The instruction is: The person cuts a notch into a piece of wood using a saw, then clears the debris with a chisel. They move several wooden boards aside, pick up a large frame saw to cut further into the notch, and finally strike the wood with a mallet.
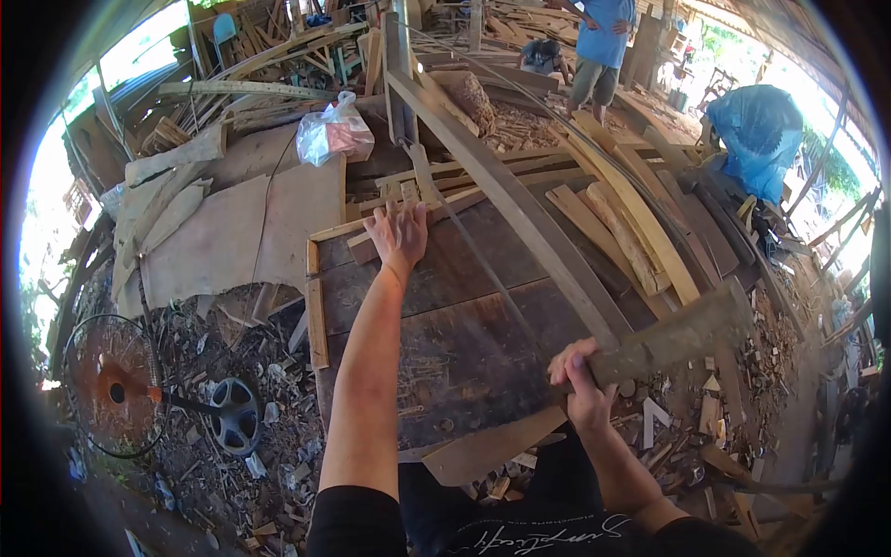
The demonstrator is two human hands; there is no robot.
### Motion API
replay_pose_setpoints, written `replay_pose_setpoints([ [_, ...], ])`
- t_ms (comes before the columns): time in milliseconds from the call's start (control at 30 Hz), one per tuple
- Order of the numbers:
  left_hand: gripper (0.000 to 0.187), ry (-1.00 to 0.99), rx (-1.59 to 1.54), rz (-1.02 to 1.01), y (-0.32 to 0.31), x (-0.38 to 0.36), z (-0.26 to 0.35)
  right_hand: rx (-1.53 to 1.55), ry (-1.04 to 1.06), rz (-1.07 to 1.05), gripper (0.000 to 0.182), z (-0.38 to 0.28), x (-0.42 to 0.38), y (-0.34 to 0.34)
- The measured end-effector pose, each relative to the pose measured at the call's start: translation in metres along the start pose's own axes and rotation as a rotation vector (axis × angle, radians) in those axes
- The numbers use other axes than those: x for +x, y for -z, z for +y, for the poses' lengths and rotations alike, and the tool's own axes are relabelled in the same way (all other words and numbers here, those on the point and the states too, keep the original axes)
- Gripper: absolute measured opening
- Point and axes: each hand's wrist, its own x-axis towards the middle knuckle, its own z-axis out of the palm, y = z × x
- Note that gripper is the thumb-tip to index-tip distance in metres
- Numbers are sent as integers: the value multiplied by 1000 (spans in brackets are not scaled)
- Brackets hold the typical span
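Note:
A large wooden frame saw stretches diagonally across the bench, with its long centre beam (506,200) and a thin blade running beside it. My right hand (585,382) is closed round the near end of its thick wooden end arm (673,342). At the bench's far edge, my left hand (397,234) lies with fingers spread on a narrow piece of wood (362,247), left of the blade. The dark worn bench top (445,343) has a light wooden strip (317,316) along its left side.
A standing fan (116,393) is at the left. Beyond the bench lie plywood sheets (223,227), a plastic bag (334,132) and stacked boards (640,213). A person in a blue shirt (605,32) stands at the back, near a blue tarp (756,139). Scraps litter the ground.

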Motion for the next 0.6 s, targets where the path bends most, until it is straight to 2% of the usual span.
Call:
replay_pose_setpoints([
  [33,41,73,-1,-133,4,2,4,-2,-5,4,14,4,2,-5],
  [67,41,71,-4,-137,8,5,7,52,-10,49,19,10,4,-11],
  [133,45,194,1,-310,12,13,11,104,-11,99,24,14,6,-16],
  [367,46,215,45,-377,0,29,6,-18,-135,103,30,20,10,-24],
  [433,48,288,52,-551,5,33,8,-30,-160,114,30,23,5,-24],
  [600,49,328,11,-633,6,38,6,-27,-116,96,27,23,7,-25],
])
